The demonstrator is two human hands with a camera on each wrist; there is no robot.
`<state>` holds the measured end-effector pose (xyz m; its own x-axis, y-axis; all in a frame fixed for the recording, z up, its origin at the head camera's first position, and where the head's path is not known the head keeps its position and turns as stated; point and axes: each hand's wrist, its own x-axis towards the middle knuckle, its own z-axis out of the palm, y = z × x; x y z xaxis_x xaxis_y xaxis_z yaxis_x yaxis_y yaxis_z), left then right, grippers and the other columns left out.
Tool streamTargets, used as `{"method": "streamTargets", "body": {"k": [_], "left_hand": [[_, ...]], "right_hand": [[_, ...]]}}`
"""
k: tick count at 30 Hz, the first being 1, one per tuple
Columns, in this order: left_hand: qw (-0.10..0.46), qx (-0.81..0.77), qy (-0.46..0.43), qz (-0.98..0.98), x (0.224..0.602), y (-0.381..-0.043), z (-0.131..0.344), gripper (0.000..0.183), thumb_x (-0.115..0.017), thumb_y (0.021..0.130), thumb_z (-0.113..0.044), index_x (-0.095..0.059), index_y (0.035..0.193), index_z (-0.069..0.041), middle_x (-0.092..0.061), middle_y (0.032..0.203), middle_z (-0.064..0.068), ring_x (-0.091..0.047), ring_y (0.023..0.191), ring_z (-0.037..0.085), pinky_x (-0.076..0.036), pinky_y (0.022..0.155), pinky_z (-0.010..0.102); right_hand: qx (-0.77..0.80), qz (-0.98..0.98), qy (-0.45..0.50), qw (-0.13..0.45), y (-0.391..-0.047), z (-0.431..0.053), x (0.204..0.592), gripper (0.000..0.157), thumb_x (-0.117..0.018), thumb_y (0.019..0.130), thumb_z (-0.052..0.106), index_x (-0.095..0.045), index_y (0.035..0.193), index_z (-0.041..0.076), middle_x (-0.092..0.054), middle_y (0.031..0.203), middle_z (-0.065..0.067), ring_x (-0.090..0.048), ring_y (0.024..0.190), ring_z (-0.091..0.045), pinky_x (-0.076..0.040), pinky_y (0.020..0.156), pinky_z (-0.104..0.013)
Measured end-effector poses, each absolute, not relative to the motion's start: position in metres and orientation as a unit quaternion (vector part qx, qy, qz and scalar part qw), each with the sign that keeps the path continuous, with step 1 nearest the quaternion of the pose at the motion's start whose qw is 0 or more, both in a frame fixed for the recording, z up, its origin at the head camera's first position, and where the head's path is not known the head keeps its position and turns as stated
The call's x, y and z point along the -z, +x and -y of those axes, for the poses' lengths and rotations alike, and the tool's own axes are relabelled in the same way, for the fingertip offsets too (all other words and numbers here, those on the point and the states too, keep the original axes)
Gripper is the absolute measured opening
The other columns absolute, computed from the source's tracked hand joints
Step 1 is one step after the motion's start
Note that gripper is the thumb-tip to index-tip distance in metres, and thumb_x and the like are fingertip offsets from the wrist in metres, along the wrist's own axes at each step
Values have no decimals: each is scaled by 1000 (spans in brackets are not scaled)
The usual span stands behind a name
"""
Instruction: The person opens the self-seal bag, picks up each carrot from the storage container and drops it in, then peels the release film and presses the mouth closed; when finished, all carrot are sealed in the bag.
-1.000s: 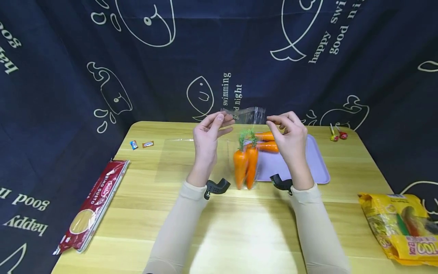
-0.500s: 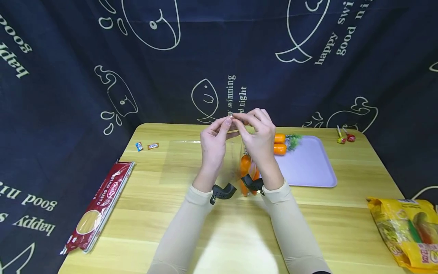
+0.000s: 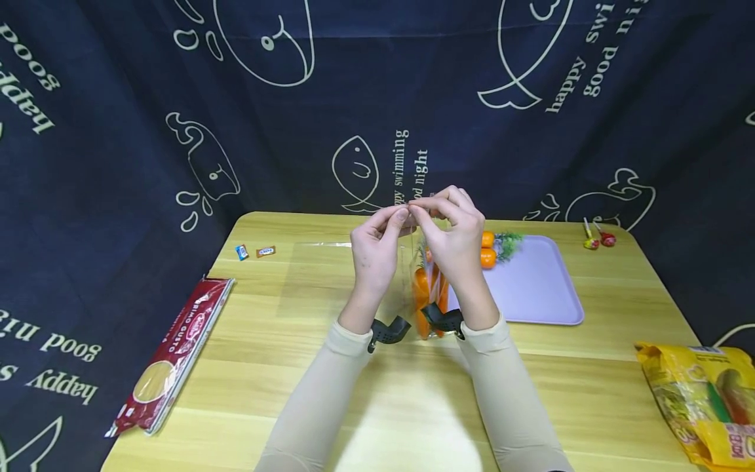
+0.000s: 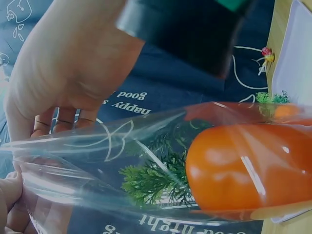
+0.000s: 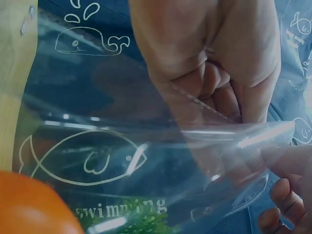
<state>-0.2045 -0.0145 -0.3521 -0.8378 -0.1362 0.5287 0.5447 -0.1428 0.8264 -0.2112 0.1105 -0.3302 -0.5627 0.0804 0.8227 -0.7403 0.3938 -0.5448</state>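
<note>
My left hand (image 3: pixel 374 252) and right hand (image 3: pixel 453 239) meet at the top edge of a clear zip-lock bag (image 4: pixel 92 183), thumb and forefinger of each pinching it. Inside the bag hang orange carrots (image 3: pixel 421 292) with green leafy tops, partly hidden by my right hand and wrist in the head view. In the left wrist view one carrot (image 4: pixel 239 170) is large beneath the plastic, its green leaves (image 4: pixel 156 183) toward the fingers. From the right wrist, a carrot (image 5: pixel 34 209) shows at the lower left corner.
Behind my right arm, a lilac tray (image 3: pixel 531 282) bears more carrots (image 3: pixel 487 258). A flat clear plastic sheet or bag (image 3: pixel 318 282) lies left of my hands. Around them are small wrapped candies (image 3: pixel 265 251), lollipops (image 3: pixel 607 240), a red spaghetti pack (image 3: pixel 171 354) and a yellow package (image 3: pixel 696 387).
My right hand has moved left from the bag's other corner to meet my left hand at its top edge. More of the tray shows. Over the last half second the hands shift slightly right.
</note>
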Motion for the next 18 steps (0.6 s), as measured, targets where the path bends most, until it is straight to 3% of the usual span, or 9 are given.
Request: {"method": "streamTargets", "body": {"k": [9,18], "left_hand": [[242,727,-177,618,353,-204,13,23,-65,97,-16,-74,104,3,-76,100,19,-75,83,20,-63,77,37],[231,748,-184,594,346,-197,13,19,-63,98,-11,-73,107,2,-76,99,20,-76,84,29,-63,78,39]], "right_hand": [[-560,721,183,366,-200,-108,318,7,-75,88,6,-76,87,-1,-57,76,-9,-48,71,-16,-42,69,-22],[-730,616,152,254,-196,-109,314,13,-71,91,3,-72,94,-9,-61,80,2,-50,73,-12,-41,65,-20]]}}
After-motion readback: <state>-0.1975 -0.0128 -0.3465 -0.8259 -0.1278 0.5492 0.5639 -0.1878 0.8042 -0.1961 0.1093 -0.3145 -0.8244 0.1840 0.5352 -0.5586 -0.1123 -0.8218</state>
